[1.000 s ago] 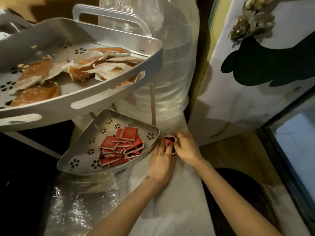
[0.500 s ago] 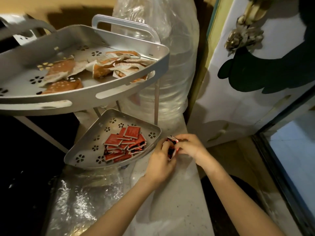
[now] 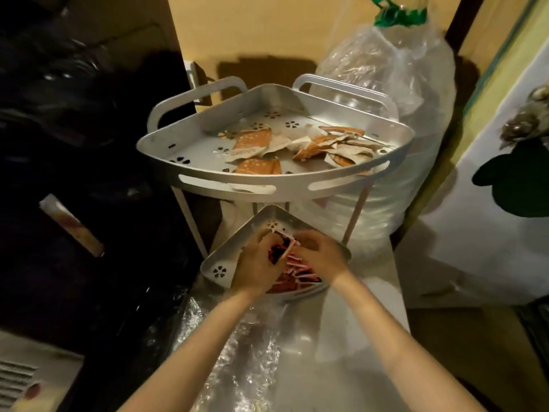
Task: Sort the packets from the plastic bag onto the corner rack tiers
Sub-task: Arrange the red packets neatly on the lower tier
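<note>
Pale counter (image 3: 365, 316) beside yellow wall (image 3: 267, 28); left hand (image 3: 258, 266) and right hand (image 3: 320, 257) pinch red-black packets (image 3: 280, 248) over lower tier (image 3: 218, 263).

Both forearms extended; left grip (image 3: 258, 263), right grip (image 3: 320, 254) curled, fingertips meeting.

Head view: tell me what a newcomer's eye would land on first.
The two-tier silver corner rack fills the middle, its upper tier strewn with orange packets. Below, over the lower tier, the left hand and right hand meet on a few red packets. Behind the rack on the right stands a large water bottle wrapped in clear plastic.
</note>
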Demonstrator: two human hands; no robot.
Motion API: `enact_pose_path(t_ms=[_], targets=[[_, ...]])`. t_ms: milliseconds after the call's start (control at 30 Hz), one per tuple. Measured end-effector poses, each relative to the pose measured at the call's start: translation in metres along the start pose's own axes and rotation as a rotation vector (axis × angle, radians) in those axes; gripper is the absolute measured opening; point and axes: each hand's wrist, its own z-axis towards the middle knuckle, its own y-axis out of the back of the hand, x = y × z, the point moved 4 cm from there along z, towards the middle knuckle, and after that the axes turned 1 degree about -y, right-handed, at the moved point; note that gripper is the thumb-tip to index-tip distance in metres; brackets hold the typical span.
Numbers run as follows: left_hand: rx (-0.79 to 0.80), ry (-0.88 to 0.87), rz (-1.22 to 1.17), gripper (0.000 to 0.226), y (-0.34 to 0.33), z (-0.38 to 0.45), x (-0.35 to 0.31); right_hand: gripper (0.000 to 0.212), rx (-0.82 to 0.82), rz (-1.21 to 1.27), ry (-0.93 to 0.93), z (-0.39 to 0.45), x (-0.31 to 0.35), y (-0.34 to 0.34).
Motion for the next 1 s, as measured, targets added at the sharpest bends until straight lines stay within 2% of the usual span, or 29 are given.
enact_pose_path(t_ms=[100, 233, 367, 467, 700, 767, 933, 1000], targets=[[-0.017, 0.083, 0.023, 0.028, 0.008, 0.001, 0.024, 0.032, 0.1, -0.306, 0.164, 0.005, 0.003, -0.025], [0.053, 0.169, 0.049, 0.026, 0.004, -0.003, 0.046, 0.025, 0.127, -0.523, 0.325, 0.003, 0.005, -0.048], [0.093, 0.221, 0.069, 0.024, 0.001, -0.007, 0.055, 0.04, 0.162, -0.77, 0.318, 0.004, -0.005, -0.057], [0.135, 0.238, 0.078, 0.023, 0.002, -0.009, 0.056, 0.043, 0.18, -0.836, 0.32, 0.003, -0.008, -0.061], [0.108, 0.31, -0.051, 0.039, 0.025, -0.031, 0.038, 0.044, 0.124, -0.725, 0.272, -0.022, 0.003, -0.055], [0.089, 0.312, -0.084, 0.042, 0.036, -0.048, 0.032, 0.044, 0.096, -0.671, 0.314, -0.035, -0.001, -0.054], [-0.078, 0.275, 0.086, 0.048, 0.065, -0.103, 0.042, 0.041, -0.02, -0.526, 0.261, -0.08, -0.016, -0.052], [-0.073, 0.29, 0.11, 0.049, 0.065, -0.128, 0.048, 0.042, -0.029, -0.557, 0.206, -0.095, -0.028, -0.055]])
